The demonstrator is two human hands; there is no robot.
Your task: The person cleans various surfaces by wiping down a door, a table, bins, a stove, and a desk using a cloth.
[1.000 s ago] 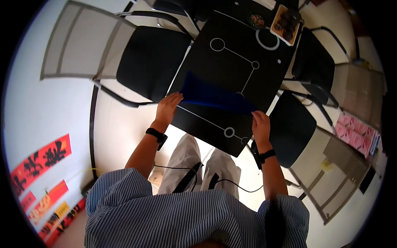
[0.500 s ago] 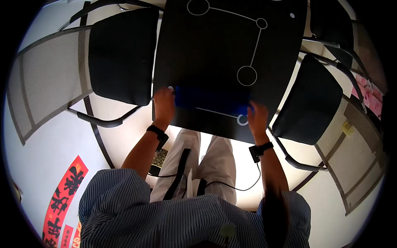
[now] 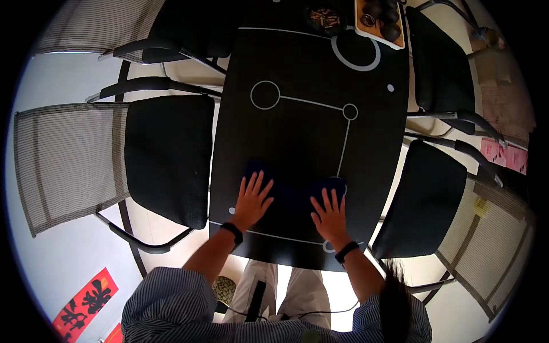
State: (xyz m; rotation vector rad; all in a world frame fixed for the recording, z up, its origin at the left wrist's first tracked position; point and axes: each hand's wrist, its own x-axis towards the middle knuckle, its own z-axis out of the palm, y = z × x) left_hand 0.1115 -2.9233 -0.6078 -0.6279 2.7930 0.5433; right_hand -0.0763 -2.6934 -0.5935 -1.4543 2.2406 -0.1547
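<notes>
A dark blue cloth [image 3: 294, 192] lies spread across the near part of a black table [image 3: 303, 140]. My left hand [image 3: 250, 203] rests with fingers spread on its left end. On the cloth's right end lies my right hand [image 3: 330, 214], its fingers also apart. Neither hand grips anything. The cloth's lower edge is hard to make out against the dark tabletop. White lines and circles mark the table's surface around it.
At the far end, a tray [image 3: 380, 39] holds several dark round pieces of teaware beside a dark dish [image 3: 326, 19] of small brown sticks. Black-seated chairs [image 3: 171, 160] line both sides. A red paper banner [image 3: 86, 303] lies at lower left.
My hands have moved forward over the table with the cloth, from holding its ends to lying flat on it. The view has shifted, bringing in the tray and dish.
</notes>
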